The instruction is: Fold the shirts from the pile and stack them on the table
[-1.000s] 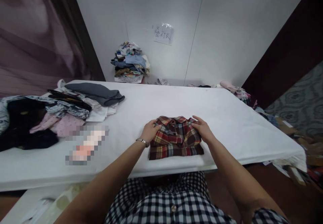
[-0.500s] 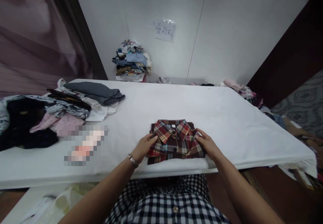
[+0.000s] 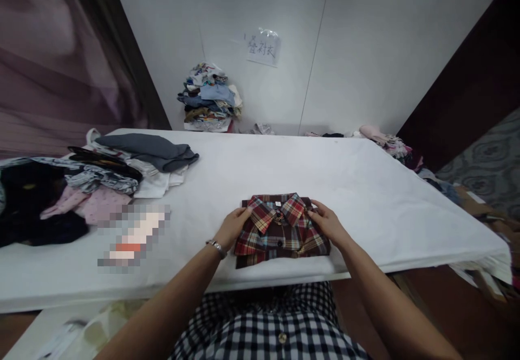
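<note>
Shirt [image 3: 268,238]: plaid, folded, collar [image 3: 262,216] uppermost, on white table [image 3: 284,162] before you. Your left hand [image 3: 232,228], right hand [image 3: 329,223]: loosely curled at its sides, grip unclear. Advisable: even pressure, collar flat.

the handwritten paper sign [image 3: 263,47] on the wall [image 3: 365,51] reads "叠衬衣".

On the white-covered surface [image 3: 345,170] to my left lies a loose heap of clothing [image 3: 103,180], with a dark grey garment [image 3: 152,150] at the back, a pink dotted garment [image 3: 88,204] in front and a black garment [image 3: 40,187] beside it. Beyond the far edge, a tall stack of clothes [image 3: 213,97] stands before a pale wall [image 3: 365,40], which bears a handwritten sheet [image 3: 263,50]. A mauve curtain [image 3: 60,67] hangs at my far left; further garments [image 3: 384,139] lie near the far right corner.
</note>
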Tool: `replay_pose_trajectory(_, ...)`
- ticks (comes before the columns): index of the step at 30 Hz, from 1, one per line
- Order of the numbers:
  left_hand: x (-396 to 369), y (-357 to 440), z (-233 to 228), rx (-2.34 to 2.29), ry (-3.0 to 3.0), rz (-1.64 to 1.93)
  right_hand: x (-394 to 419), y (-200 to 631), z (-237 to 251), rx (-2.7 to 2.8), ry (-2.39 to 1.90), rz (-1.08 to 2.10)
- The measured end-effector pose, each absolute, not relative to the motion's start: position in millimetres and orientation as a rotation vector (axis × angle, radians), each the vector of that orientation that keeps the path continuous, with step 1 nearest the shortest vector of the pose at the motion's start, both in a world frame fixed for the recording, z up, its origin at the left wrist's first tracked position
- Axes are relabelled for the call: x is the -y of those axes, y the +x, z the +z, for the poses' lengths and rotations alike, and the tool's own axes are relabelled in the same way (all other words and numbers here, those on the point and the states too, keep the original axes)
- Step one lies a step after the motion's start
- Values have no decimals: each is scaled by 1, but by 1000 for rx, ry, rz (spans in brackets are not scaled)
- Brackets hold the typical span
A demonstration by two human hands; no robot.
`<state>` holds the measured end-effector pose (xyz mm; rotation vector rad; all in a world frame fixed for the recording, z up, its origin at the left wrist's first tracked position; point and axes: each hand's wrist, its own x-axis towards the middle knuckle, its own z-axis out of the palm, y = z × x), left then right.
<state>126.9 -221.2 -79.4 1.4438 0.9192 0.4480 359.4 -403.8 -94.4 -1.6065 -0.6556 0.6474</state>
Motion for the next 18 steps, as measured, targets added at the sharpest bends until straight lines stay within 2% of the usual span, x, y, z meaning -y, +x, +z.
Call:
replay_pose_trajectory(5,226,142,-91,-810,1579,571,387,362,-101,752,-1622,428)
replay_pose_trajectory(10,226,136,-94,-1016,1902,440,397,368,-120,1026,-1993,255)
replay_pose_trajectory(18,229,117,-89,-1241,2153,577,417,359,-125,1194,-2036,154)
